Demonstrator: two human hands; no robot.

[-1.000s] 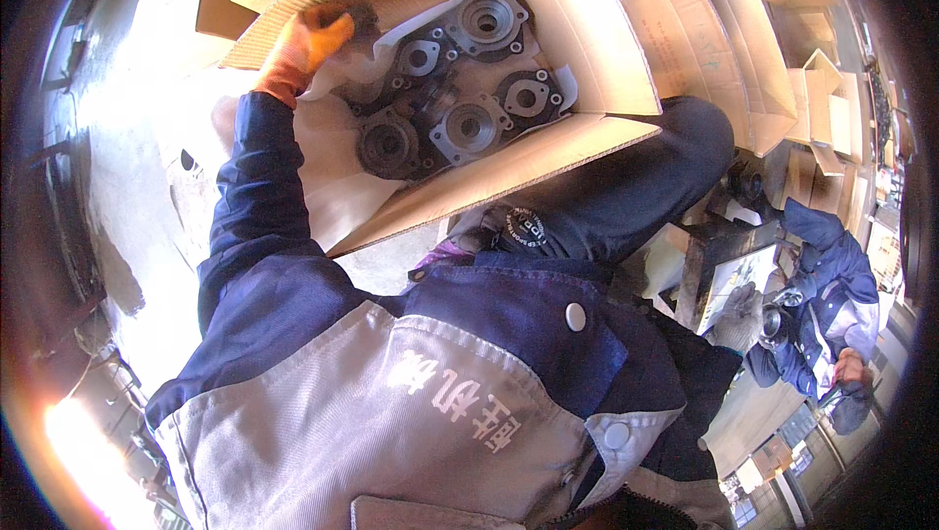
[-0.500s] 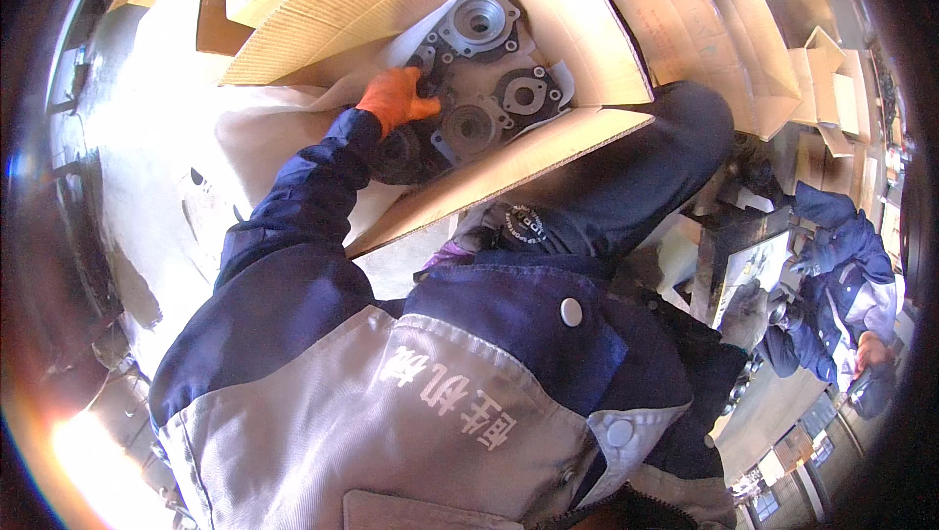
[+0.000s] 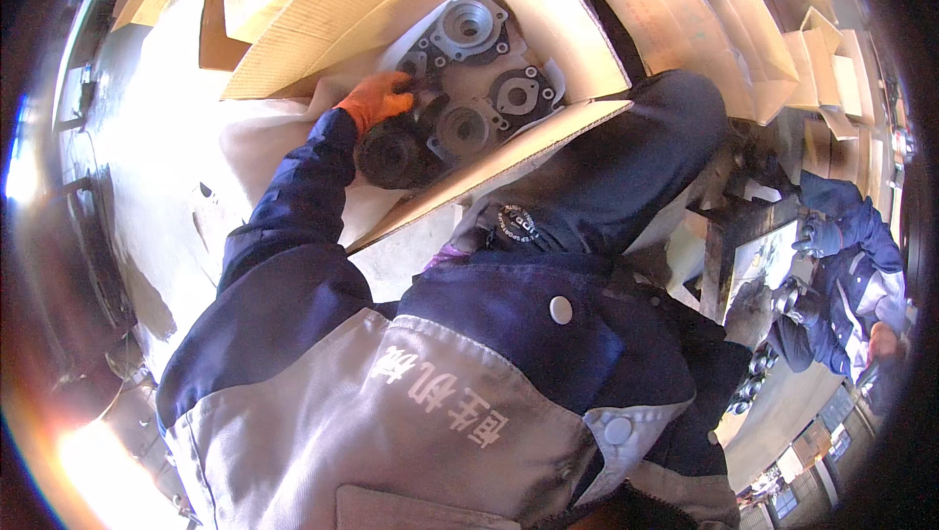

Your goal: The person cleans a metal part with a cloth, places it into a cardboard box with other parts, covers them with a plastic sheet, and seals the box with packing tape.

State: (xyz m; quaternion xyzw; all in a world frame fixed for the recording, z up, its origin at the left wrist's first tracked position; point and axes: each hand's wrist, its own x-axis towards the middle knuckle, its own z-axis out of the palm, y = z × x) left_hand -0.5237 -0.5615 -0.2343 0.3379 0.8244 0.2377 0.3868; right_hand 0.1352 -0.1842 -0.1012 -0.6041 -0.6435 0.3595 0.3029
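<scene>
My left hand (image 3: 377, 103), in an orange glove, reaches into an open cardboard box (image 3: 553, 26). Its bent fingers and thumb are apart at the left edge of a group of metal housings, and the fingertips are close to a dark housing (image 3: 427, 95). Whether they touch it is hard to tell. Just below the hand sits a dark round housing (image 3: 389, 155). A grey round housing (image 3: 462, 129), a silver flanged one (image 3: 468, 27) and one with an oval flange (image 3: 515, 96) lie beside them. My right hand does not show.
A pale liner sheet (image 3: 264, 139) spreads over the box's left side. My bent knee (image 3: 685, 105) is close to its right wall. More open cartons (image 3: 694, 26) stand at the upper right. At the far right, a co-worker (image 3: 851, 276) in gloves works by a bench.
My left hand has drawn back a little to the left, uncovering more of the dark housings. The housings keep their places while the whole view shifts slightly.
</scene>
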